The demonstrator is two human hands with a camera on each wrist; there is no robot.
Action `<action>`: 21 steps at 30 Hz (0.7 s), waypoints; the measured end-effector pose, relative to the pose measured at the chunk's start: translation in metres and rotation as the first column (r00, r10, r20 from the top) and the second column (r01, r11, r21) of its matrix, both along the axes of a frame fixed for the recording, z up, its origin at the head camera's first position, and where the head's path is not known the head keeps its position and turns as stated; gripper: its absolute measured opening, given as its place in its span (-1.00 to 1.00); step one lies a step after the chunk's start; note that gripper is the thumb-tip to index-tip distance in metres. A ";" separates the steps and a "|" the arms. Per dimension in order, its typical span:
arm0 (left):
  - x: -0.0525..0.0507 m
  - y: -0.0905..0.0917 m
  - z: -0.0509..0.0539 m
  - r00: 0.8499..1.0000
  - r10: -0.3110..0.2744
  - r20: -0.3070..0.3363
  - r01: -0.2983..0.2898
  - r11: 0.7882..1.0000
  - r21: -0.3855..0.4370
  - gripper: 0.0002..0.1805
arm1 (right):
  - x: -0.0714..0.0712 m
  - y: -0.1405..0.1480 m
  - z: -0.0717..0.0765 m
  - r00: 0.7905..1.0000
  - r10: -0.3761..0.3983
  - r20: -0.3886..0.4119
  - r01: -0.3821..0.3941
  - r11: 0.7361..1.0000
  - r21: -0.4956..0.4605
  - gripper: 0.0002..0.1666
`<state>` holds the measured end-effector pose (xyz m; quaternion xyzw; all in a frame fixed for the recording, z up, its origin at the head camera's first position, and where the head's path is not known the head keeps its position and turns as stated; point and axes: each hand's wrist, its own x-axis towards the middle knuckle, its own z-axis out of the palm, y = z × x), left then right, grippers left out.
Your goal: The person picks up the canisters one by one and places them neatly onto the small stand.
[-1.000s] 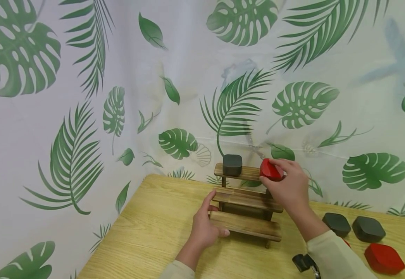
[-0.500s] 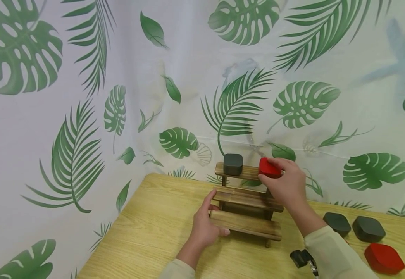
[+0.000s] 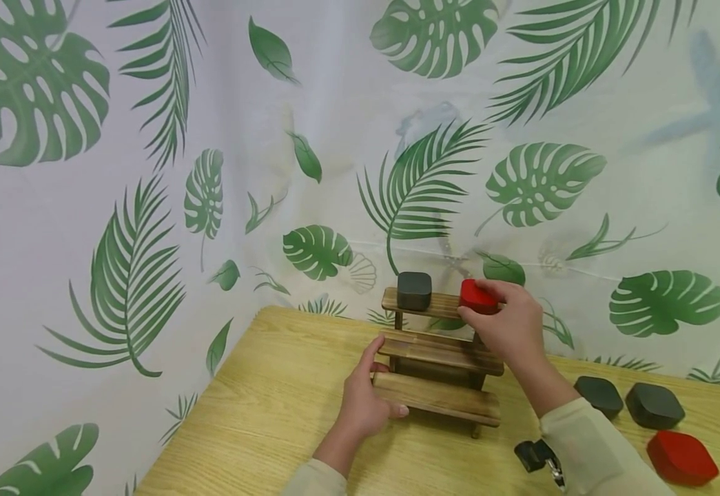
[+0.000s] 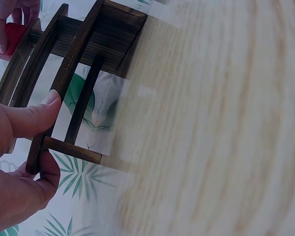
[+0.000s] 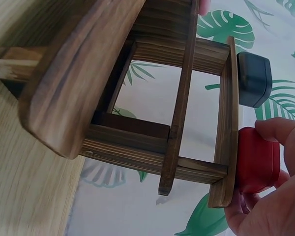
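A small wooden three-tier stand [image 3: 437,398] stands on the table near the back wall. My left hand [image 3: 364,405] grips the left end of its lowest step; in the left wrist view the thumb lies on one face of that board, with curled fingers on the other. At the right end of the top step, my right hand [image 3: 513,324] pinches a red rounded-square block [image 3: 476,297]. The right wrist view has the red block [image 5: 257,160] against the top board, between thumb and fingers. A dark grey block [image 3: 414,291] sits at the left of the same step.
Right of the stand lie two dark grey blocks [image 3: 654,405] and a red block [image 3: 682,457] on the wood-grain table [image 3: 260,393]. A leaf-printed sheet [image 3: 328,138] hangs close behind the stand. A black clip-like piece [image 3: 535,455] is beside the right sleeve.
The red block has shifted slightly left and now sits more level at the top step's right end, still pinched by my right hand. My left hand keeps its grip on the stand.
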<state>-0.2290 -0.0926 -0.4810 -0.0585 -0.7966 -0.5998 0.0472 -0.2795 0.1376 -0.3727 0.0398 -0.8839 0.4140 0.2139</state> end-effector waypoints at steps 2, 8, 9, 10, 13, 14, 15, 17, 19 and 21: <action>0.000 0.000 0.000 1.000 0.002 -0.003 -0.002 1.000 -0.001 0.34 | 0.000 0.000 -0.001 1.000 0.002 -0.007 -0.002 1.000 0.000 -0.38; -0.001 0.000 -0.001 1.000 -0.001 -0.002 0.001 1.000 0.001 0.35 | 0.002 0.001 -0.001 1.000 -0.001 -0.019 0.001 1.000 -0.017 -0.20; -0.001 0.000 0.000 1.000 -0.003 0.001 0.003 1.000 0.004 0.35 | 0.003 0.001 0.000 1.000 -0.003 -0.019 0.002 1.000 -0.021 -0.15; -0.001 0.000 0.000 1.000 -0.005 0.003 0.005 1.000 0.005 0.35 | 0.004 0.002 0.000 1.000 -0.003 -0.019 0.002 1.000 -0.022 -0.11; -0.001 0.000 0.001 1.000 -0.005 0.008 0.005 1.000 0.011 0.35 | 0.006 0.005 -0.001 1.000 0.007 -0.017 -0.007 1.000 -0.028 -0.04; -0.001 0.000 0.001 1.000 -0.004 0.010 0.004 1.000 0.013 0.35 | 0.006 0.006 -0.001 1.000 0.012 -0.018 -0.012 0.999 -0.033 -0.03; -0.001 0.000 0.001 1.000 -0.004 0.010 0.003 1.000 0.015 0.34 | 0.007 0.007 -0.002 1.000 0.016 -0.019 -0.017 0.999 -0.033 -0.02; -0.001 0.000 0.001 1.000 -0.001 0.007 0.001 1.000 0.016 0.34 | 0.007 0.009 -0.003 0.999 0.023 -0.022 -0.024 0.999 -0.035 -0.01; -0.001 0.000 0.000 1.000 0.000 0.009 0.000 1.000 0.014 0.35 | 0.009 0.010 -0.004 0.999 0.021 -0.025 -0.022 0.999 -0.032 -0.01; -0.001 0.000 0.000 1.000 0.003 0.015 -0.003 1.000 0.010 0.35 | 0.010 0.011 -0.005 1.000 0.012 -0.018 -0.012 0.999 -0.030 -0.01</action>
